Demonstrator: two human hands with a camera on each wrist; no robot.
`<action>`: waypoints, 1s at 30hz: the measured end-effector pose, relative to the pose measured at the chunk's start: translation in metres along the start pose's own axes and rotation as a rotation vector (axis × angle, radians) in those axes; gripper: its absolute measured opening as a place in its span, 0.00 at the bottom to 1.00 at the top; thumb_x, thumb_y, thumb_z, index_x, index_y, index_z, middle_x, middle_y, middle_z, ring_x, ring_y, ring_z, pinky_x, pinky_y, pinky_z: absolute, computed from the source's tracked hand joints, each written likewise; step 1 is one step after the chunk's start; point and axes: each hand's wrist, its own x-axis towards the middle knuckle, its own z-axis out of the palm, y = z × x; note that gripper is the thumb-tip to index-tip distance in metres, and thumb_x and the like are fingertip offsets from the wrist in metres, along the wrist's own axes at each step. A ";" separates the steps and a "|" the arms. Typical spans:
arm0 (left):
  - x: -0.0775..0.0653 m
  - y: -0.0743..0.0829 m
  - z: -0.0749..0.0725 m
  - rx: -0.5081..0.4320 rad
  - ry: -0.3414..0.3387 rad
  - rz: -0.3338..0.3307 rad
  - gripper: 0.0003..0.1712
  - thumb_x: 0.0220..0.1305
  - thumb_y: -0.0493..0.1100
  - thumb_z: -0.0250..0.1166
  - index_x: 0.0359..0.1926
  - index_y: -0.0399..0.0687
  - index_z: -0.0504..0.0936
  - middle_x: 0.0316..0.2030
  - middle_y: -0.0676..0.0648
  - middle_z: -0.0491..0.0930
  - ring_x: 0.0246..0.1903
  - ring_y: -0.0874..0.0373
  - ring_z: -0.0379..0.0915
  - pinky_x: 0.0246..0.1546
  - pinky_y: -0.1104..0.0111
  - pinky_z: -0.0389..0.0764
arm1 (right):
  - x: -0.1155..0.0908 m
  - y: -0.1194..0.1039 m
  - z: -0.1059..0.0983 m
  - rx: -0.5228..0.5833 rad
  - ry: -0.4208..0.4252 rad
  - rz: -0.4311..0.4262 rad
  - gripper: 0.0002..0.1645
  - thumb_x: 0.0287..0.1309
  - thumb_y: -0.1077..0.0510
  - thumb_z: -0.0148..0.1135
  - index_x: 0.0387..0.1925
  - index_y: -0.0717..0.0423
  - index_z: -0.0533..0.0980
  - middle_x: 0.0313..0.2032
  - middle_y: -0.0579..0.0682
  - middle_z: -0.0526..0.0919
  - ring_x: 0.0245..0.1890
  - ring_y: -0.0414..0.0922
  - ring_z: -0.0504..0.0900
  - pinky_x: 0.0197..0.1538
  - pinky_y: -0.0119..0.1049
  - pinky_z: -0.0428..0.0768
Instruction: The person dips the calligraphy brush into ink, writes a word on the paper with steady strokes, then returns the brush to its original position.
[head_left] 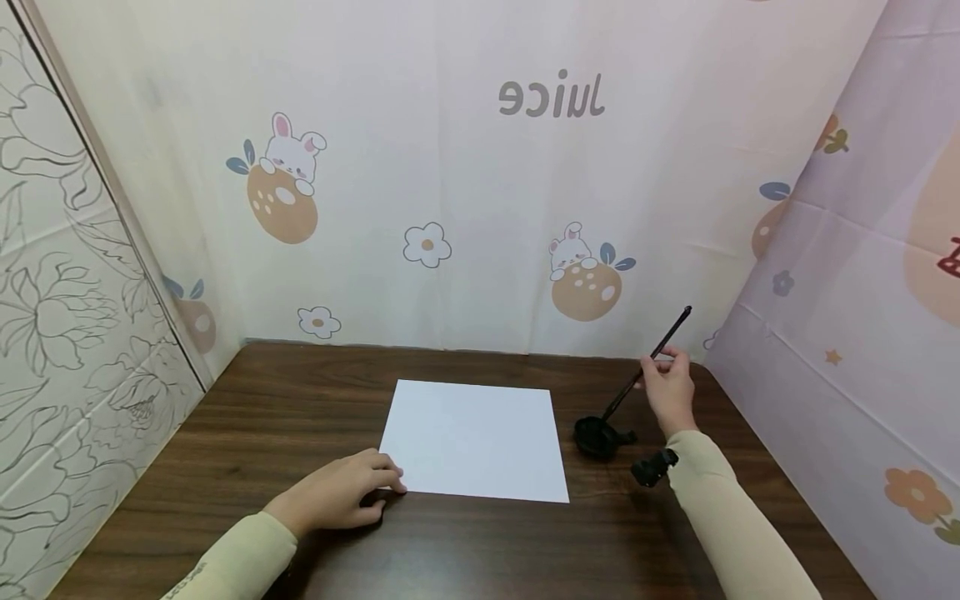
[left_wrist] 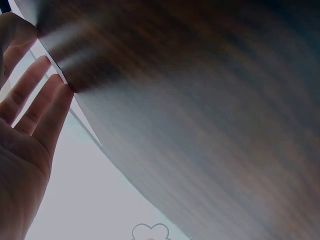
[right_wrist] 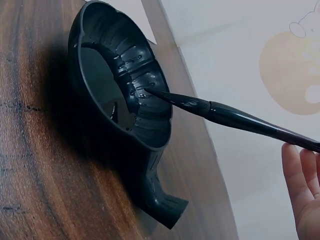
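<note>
My right hand (head_left: 670, 388) pinches a dark calligraphy brush (head_left: 633, 379) partway along its handle, the shaft slanting up to the right. In the right wrist view, the brush's pointed black tip (right_wrist: 170, 97) is over the wet ribbed inner wall of a black ink dish (right_wrist: 160, 120). Dark liquid lies in the bottom of this dish, which has a short bent handle. A blank white sheet of paper (head_left: 474, 442) lies to the dish's left. My left hand (head_left: 341, 492) rests at the sheet's near left corner, its fingertips on the paper's edge and the table.
The dark wood table (head_left: 480, 550) backs onto a pale printed curtain (head_left: 480, 208). Another printed curtain (head_left: 862, 333) rises along the right side, and a flower-patterned panel (head_left: 67, 333) stands at the left. A black wrist camera (head_left: 654, 468) sits by my right sleeve.
</note>
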 end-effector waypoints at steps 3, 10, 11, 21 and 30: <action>0.000 0.000 0.000 0.001 0.000 0.002 0.14 0.59 0.38 0.67 0.47 0.55 0.85 0.50 0.53 0.79 0.52 0.59 0.74 0.49 0.66 0.79 | 0.000 0.001 0.000 0.027 0.009 0.020 0.32 0.73 0.49 0.52 0.70 0.57 0.57 0.46 0.55 0.74 0.23 0.35 0.79 0.35 0.31 0.81; 0.000 0.000 0.000 0.005 -0.001 0.000 0.15 0.58 0.38 0.68 0.47 0.55 0.85 0.51 0.53 0.78 0.52 0.59 0.74 0.49 0.66 0.79 | 0.001 0.003 -0.002 0.079 0.016 0.073 0.33 0.74 0.49 0.51 0.72 0.57 0.55 0.46 0.53 0.72 0.26 0.36 0.78 0.34 0.28 0.82; 0.000 0.000 0.000 0.005 -0.001 0.000 0.15 0.58 0.38 0.68 0.47 0.55 0.85 0.51 0.54 0.78 0.52 0.59 0.74 0.49 0.66 0.79 | 0.001 0.003 -0.002 0.087 0.018 0.081 0.33 0.74 0.49 0.51 0.72 0.57 0.55 0.46 0.53 0.72 0.27 0.37 0.78 0.34 0.29 0.82; 0.000 -0.001 0.001 0.009 0.005 0.004 0.15 0.58 0.38 0.68 0.47 0.55 0.85 0.50 0.55 0.78 0.51 0.60 0.74 0.49 0.67 0.79 | 0.001 0.010 -0.003 0.144 0.050 0.118 0.33 0.73 0.48 0.52 0.70 0.57 0.55 0.45 0.51 0.69 0.40 0.49 0.77 0.39 0.32 0.84; 0.000 0.000 0.000 0.009 0.004 0.002 0.15 0.58 0.38 0.68 0.47 0.55 0.85 0.50 0.54 0.78 0.51 0.60 0.74 0.48 0.67 0.79 | 0.004 0.012 -0.004 0.165 0.062 0.118 0.32 0.73 0.48 0.52 0.69 0.55 0.56 0.44 0.49 0.68 0.38 0.47 0.77 0.40 0.32 0.84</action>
